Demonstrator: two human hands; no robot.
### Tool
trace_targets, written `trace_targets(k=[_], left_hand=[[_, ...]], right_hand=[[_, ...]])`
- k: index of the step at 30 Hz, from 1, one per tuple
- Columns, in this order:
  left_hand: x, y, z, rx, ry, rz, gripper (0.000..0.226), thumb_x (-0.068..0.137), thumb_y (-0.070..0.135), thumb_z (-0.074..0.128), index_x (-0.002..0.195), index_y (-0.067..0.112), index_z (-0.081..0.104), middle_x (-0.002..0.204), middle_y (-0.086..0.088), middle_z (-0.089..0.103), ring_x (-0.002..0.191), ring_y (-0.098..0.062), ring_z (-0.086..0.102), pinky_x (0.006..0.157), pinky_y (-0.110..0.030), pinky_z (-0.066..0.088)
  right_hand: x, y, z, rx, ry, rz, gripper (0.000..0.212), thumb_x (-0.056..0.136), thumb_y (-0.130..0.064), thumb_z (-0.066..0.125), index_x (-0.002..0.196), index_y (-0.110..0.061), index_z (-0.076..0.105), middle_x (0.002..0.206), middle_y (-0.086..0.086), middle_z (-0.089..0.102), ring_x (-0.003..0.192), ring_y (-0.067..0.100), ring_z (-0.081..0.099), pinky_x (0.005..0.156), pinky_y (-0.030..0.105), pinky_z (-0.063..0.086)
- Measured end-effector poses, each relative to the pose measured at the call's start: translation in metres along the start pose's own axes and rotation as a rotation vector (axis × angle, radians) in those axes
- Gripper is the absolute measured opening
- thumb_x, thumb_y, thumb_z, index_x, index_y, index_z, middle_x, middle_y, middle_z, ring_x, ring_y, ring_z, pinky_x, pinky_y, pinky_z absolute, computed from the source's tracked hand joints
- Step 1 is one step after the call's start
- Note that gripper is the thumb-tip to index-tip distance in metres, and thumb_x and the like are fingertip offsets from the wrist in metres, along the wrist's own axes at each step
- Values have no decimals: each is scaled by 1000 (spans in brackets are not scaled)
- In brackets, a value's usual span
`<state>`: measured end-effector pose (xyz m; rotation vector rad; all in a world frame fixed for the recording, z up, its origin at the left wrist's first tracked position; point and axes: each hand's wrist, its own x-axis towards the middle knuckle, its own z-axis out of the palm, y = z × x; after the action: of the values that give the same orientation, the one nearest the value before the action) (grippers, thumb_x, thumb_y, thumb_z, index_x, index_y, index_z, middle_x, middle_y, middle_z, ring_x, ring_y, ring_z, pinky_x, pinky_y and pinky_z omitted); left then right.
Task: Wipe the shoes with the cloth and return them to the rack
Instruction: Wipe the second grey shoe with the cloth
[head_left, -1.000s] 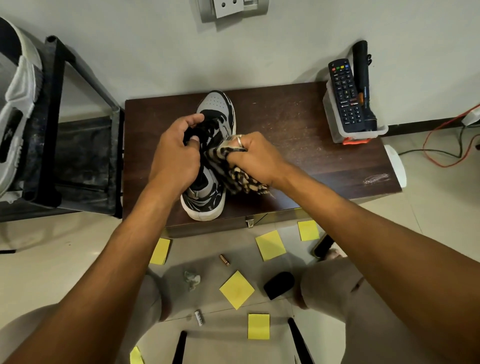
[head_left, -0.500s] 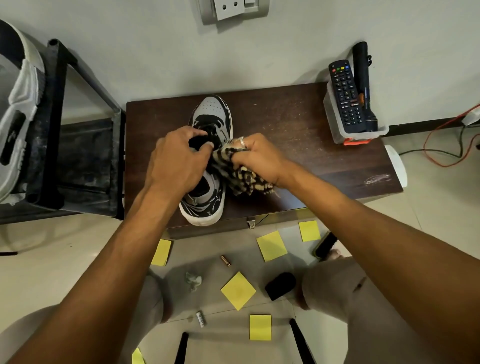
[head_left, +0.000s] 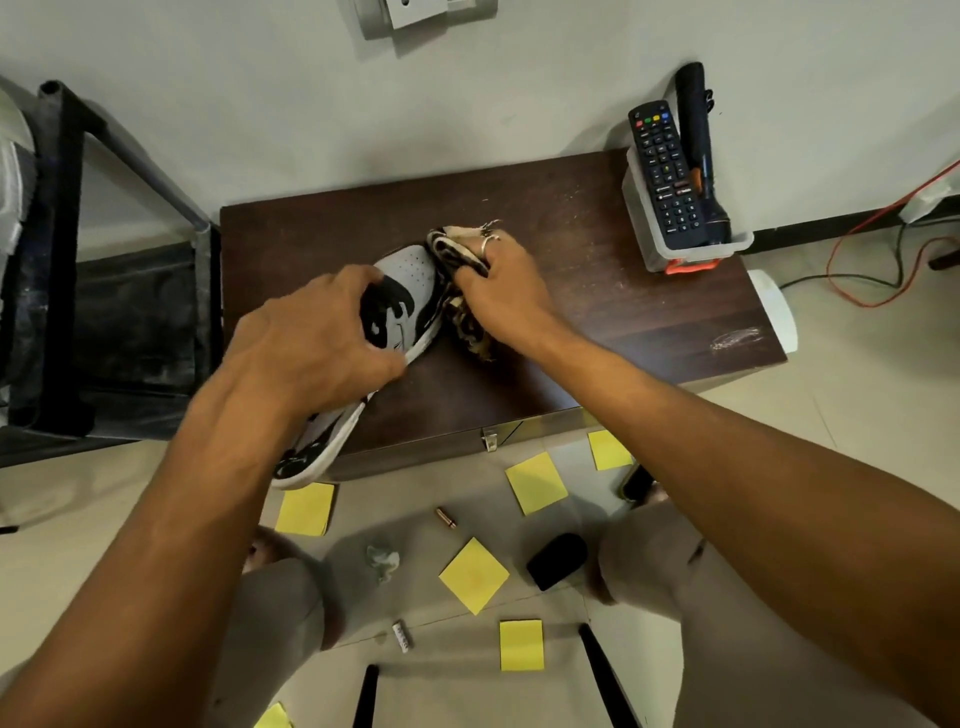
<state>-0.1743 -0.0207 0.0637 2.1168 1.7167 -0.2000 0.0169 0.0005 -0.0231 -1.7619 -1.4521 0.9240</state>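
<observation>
A black, grey and white sneaker lies slanted on the dark wooden table, its heel hanging over the front edge. My left hand grips the shoe across its middle and hides the laces. My right hand holds a striped black and beige cloth bunched against the right side of the toe. The black metal shoe rack stands to the left, with a second light shoe on it at the frame's edge.
A clear bin holding a remote and a black torch sits on the table's back right corner. Yellow sticky notes, a small black object, a crumpled scrap and small cylinders lie on the floor by my knees. Cables run at right.
The shoe has swung from pointing straight away to slanting, its heel now off the table's front edge. My right hand slid the cloth forward from the shoe's middle to its toe.
</observation>
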Motion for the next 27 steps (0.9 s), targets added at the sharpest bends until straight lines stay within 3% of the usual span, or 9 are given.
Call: trace_targets(k=[3,7,9,16,20,24,27], left_hand=[[8,2,11,158,100,11,84,79,68,70,150,36,40,138,-2,62,120,-33,62,92,-45,52],[16,0,20,275,144,26,72,83,65,71,142,29,51,115,-8,70,103,-38,66,73,-39,46],[17,-2,23,280,170,43,70,83,63,71,141,28,52,110,-8,71,99,-37,67,70,-37,42],[19,-5,24,263,200,73,73,81,61,75,141,27,52,110,-9,72,99,-37,67,71,-39,46],[19,-6,24,259,198,74,74,80,61,77,141,27,53,112,-10,72,102,-38,66,74,-40,47],[21,-6,24,272,184,59,75,80,64,75,142,30,52,112,-9,71,103,-38,66,72,-39,45],[20,-5,25,280,184,57,76,81,64,75,144,30,51,114,-10,71,105,-37,66,72,-39,43]], right_hand=[[-6,2,6,-8,-4,-27,38,96,-17,64,134,-17,66,129,1,58,119,14,57,103,20,43],[-17,4,15,6,68,-29,37,95,-10,65,132,-17,68,126,5,61,118,16,58,103,19,43],[-29,3,21,21,76,-26,37,93,-7,65,129,-16,70,123,4,62,114,15,59,101,25,48],[-68,8,41,110,-21,-23,33,92,-5,68,124,-12,72,120,0,62,108,11,62,94,23,53],[-62,9,44,172,69,-21,38,90,0,68,127,-8,70,124,4,61,116,14,61,104,22,49],[-44,3,44,197,201,9,37,90,3,67,127,-5,69,127,7,61,115,10,58,100,6,42],[-23,-1,35,177,263,41,36,91,-1,67,127,-7,69,128,6,63,118,13,60,106,18,45]])
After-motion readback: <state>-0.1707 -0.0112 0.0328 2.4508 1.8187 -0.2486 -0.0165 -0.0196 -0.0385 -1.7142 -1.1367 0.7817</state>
